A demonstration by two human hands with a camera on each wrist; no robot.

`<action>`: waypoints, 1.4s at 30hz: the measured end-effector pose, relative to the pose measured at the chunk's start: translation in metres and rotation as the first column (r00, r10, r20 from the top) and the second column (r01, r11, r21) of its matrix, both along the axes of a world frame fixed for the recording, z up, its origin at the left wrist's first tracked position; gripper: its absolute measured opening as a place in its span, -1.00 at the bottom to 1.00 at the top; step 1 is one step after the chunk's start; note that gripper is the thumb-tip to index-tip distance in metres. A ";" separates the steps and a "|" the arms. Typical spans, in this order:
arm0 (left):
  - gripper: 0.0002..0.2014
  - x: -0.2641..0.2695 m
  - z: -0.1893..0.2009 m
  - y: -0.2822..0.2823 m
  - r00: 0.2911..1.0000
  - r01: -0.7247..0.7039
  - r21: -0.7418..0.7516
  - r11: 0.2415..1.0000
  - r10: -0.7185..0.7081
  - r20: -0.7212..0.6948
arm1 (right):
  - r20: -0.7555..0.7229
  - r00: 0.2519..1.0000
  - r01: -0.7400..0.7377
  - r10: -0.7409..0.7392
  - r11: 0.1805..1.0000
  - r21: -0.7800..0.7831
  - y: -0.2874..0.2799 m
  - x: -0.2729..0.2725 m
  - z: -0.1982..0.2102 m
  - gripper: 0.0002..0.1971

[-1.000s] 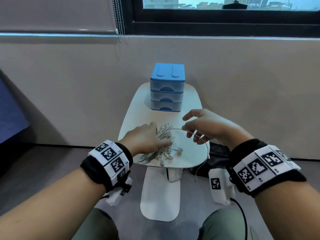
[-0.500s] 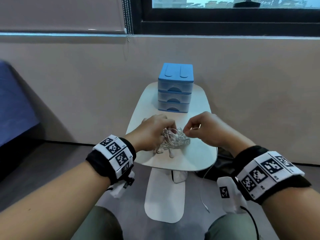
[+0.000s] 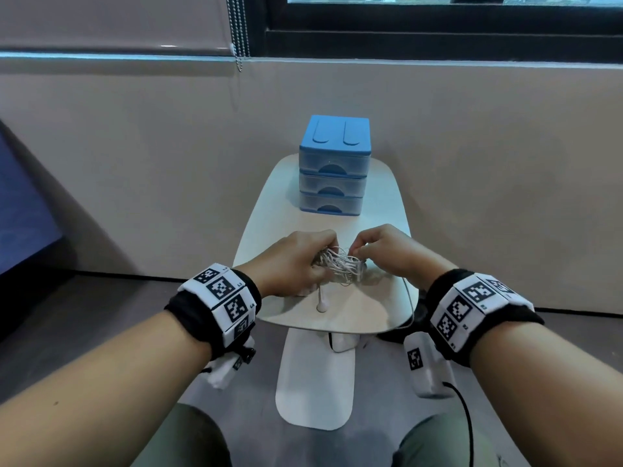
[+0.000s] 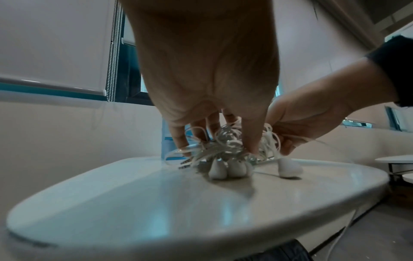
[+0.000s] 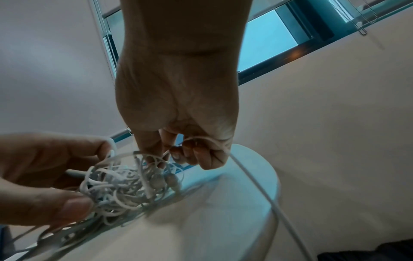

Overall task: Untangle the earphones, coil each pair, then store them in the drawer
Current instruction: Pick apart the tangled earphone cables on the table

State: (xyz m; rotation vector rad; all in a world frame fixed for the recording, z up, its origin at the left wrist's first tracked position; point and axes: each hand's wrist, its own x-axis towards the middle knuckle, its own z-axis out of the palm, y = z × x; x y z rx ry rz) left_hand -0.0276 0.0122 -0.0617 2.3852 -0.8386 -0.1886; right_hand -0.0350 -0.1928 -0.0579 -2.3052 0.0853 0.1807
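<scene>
Earphones (image 3: 340,266) now lifted between hands

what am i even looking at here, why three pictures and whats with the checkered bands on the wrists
No machine here: a person works with bare hands and wears three cameras. The big picture comes from a camera on the head, looking down. The other two come from cameras strapped at each wrist, looking along the hand. The checkered bands are printed markers worn on the wrists.

On the small white table stands a blue drawer unit, all three drawers closed. Nearer lies a tangle of white earphones. The left hand grips one side of the tangle, while the right hand pinches a cable that runs off the table edge. Some earbuds rest on the tabletop.
</scene>
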 end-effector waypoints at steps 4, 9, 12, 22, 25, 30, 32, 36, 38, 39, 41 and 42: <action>-0.86 0.006 0.001 0.003 0.997 0.011 -0.031 0.999 -0.013 -0.071 | -0.090 0.995 -0.046 0.050 0.998 0.044 -0.005 0.009 0.001 -0.89; -0.89 0.015 0.003 0.003 0.997 0.011 0.002 1.000 -0.011 -0.081 | -0.143 0.988 -0.038 0.059 0.988 0.148 -0.010 0.015 -0.005 -0.93; -0.92 0.019 0.006 0.001 0.997 0.008 0.044 0.999 -0.005 -0.075 | -0.127 0.991 -0.001 0.027 0.980 0.198 -0.013 0.018 -0.008 -0.88; -0.91 0.025 0.012 -0.002 0.993 -0.001 0.116 0.993 0.015 -0.119 | -0.220 0.965 -0.069 0.143 0.947 0.313 -0.017 0.008 -0.007 -0.94; -0.91 0.025 0.013 -0.002 0.993 -0.010 0.135 0.991 0.026 -0.117 | -0.183 0.970 -0.117 0.159 0.968 0.220 -0.022 0.007 -0.006 -0.92; -0.92 0.026 0.013 -0.002 0.993 -0.014 0.143 0.990 0.031 -0.116 | -0.169 0.970 -0.156 0.173 0.982 0.106 -0.037 0.003 0.000 -0.99; -0.93 0.026 0.012 -0.003 0.993 -0.017 0.141 0.990 0.033 -0.115 | -0.127 0.979 -0.155 0.161 0.986 0.057 -0.038 0.003 0.002 -0.94; -0.95 0.025 0.012 -0.003 0.993 -0.021 0.145 0.989 0.037 -0.111 | -0.069 0.983 -0.163 0.173 0.978 0.131 -0.023 0.006 -0.001 -0.91; -0.96 0.024 0.012 -0.003 0.993 -0.014 0.135 0.991 0.030 -0.116 | -0.086 0.974 -0.191 0.210 0.964 0.186 -0.016 0.005 -0.002 -0.90; -0.96 0.023 0.012 -0.003 0.992 -0.013 0.126 0.992 0.029 -0.122 | -0.108 0.967 -0.201 0.230 0.953 0.225 -0.013 0.005 -0.003 -0.89; -0.96 0.022 0.013 -0.002 0.991 -0.014 0.114 0.993 0.028 -0.127 | -0.159 0.951 -0.201 0.267 0.919 0.338 -0.009 0.003 -0.004 -0.90; -0.95 0.022 0.013 -0.001 0.992 -0.011 0.111 0.994 0.025 -0.125 | -0.168 0.946 -0.197 0.277 0.904 0.379 -0.008 0.002 -0.005 -0.91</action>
